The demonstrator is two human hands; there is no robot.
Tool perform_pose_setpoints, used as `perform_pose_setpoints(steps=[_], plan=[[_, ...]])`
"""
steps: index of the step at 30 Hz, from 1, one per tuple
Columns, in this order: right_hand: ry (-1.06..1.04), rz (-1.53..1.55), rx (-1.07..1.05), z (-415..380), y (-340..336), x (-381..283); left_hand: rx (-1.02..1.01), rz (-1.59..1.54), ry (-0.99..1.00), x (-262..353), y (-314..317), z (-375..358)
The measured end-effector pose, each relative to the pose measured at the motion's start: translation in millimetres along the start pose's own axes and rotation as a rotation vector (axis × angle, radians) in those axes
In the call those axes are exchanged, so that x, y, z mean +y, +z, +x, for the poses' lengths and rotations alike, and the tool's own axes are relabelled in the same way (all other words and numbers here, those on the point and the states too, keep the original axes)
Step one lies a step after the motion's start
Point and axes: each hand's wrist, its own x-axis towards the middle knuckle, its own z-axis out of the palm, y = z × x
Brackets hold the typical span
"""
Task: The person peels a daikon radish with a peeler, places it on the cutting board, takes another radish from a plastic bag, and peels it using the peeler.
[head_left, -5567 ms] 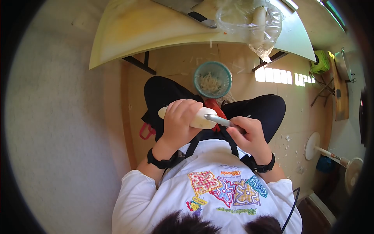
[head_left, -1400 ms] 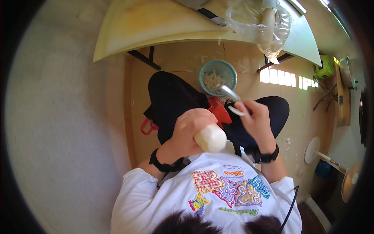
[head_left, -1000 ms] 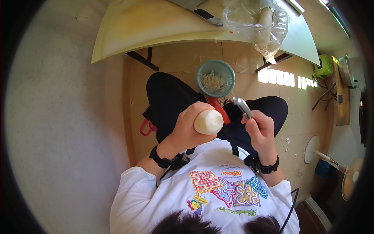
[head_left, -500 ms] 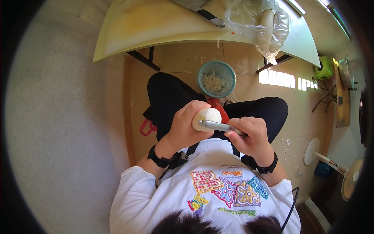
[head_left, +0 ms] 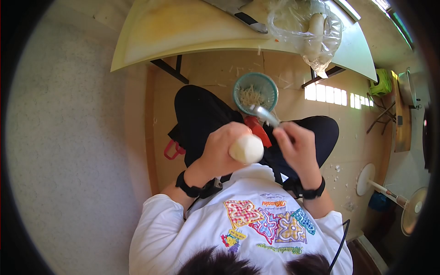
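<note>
Sitting on a tan floor [head_left: 206, 75] by the table. My left hand [head_left: 220, 149] is wrapped around a peeled white radish [head_left: 246, 149]; my right hand [head_left: 293, 144] grips the peeler [head_left: 264, 114], at 1 o'clock from it, over the teal basket [head_left: 255, 93].

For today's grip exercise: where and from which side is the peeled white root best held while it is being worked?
Grip the white root around its rear half from its left side, as the left hand does; its rounded near end stays exposed for the peeler in the right hand.
</note>
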Motion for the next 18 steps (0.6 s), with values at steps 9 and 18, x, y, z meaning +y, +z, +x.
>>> perform_pose_setpoints(steps=[9, 18], plan=[[0.410, 0.526, 0.114, -6, -17, 49, 0.009, -0.098, -0.065, -4, -6, 14], [0.413, 0.656, -0.060, -2, -14, 17, -0.002, -0.082, -0.069, -10, 2, 10]])
